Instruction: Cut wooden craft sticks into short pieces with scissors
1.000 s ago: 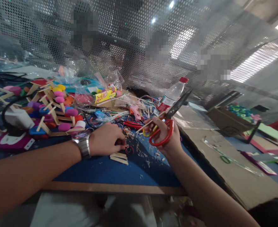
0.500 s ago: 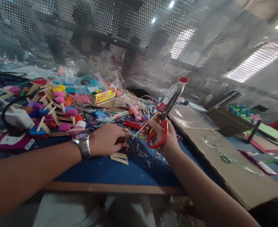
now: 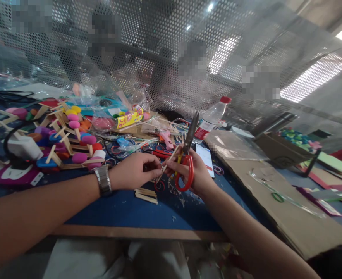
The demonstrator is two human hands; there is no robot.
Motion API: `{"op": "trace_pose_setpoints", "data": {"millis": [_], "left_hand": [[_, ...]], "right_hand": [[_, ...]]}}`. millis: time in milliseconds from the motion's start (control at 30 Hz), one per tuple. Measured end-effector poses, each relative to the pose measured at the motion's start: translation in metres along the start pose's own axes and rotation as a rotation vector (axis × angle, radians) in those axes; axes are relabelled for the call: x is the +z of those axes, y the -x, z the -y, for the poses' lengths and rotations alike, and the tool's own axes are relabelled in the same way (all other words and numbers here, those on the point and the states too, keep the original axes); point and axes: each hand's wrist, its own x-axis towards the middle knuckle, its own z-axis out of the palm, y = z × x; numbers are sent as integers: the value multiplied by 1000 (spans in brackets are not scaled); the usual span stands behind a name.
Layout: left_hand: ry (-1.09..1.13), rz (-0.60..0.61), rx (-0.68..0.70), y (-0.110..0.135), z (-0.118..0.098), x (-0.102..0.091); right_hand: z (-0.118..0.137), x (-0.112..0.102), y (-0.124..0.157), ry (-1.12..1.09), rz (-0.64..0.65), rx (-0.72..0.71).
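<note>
My right hand [image 3: 198, 174] is closed around scissors [image 3: 191, 135] with red and yellow handles, blades pointing up. Its thumb and fingertips also grip a thin wooden stick [image 3: 173, 155], which slants down toward the left. At the stick's lower part, my left hand [image 3: 140, 169] has its thumb and fingertips pinched together on it. A metal watch [image 3: 103, 180] is on the left wrist. Below the hands, several short cut sticks [image 3: 146, 195] lie side by side on the blue tabletop [image 3: 159, 217], next to a red rubber band [image 3: 159, 186] and small scraps.
To the left stand stick frames with colourful foam pieces [image 3: 79, 157] and a white plug [image 3: 25, 147]. Behind the hands are a pink glue gun [image 3: 166, 138], a yellow packet [image 3: 130, 117] and a bottle [image 3: 213, 116]. A phone [image 3: 205, 159] lies beside cardboard [image 3: 255, 186] at right.
My right hand has moved left and slightly down, turning the scissors more upright and uncovering the phone. My left hand has moved right to meet the stick.
</note>
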Motion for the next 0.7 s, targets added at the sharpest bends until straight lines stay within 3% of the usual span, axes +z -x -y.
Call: {"op": "trace_pose_setpoints", "data": {"millis": [367,700], "left_hand": [[271,17,-86,-1,5,3],[274,39,-134,-2,3,2]], "right_hand": [[3,6,1,-10,10,-37],[3,7,1,32,30,-53]]}}
